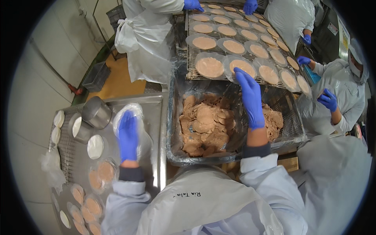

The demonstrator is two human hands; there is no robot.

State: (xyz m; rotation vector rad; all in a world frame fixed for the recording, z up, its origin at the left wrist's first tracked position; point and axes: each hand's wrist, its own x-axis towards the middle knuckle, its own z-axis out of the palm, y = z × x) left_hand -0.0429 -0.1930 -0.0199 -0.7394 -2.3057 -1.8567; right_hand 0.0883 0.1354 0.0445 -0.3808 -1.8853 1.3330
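My left hand (129,135), in a blue glove, lies with its fingers stretched out over a stack of round clear plastic sheets (145,141) on the steel table at the left. Fingers extended together, my gloved right hand (252,98) reaches to the near edge of the wire mesh belt (192,74). Its fingertips touch or hover over a flat round meat patty (239,65) on a clear sheet; which of the two I cannot tell. Below that hand, a plastic-lined tub (172,147) holds a heap of ground meat and loose patties (205,121).
Two steel cylinders (96,112), a white round stack (95,147) and several patties on sheets (92,207) occupy the steel table (154,105). Rows of patties cover the belt. Co-workers stand around it, one with gloved hands (328,100) at the right. A grey crate (96,76) sits on the floor.
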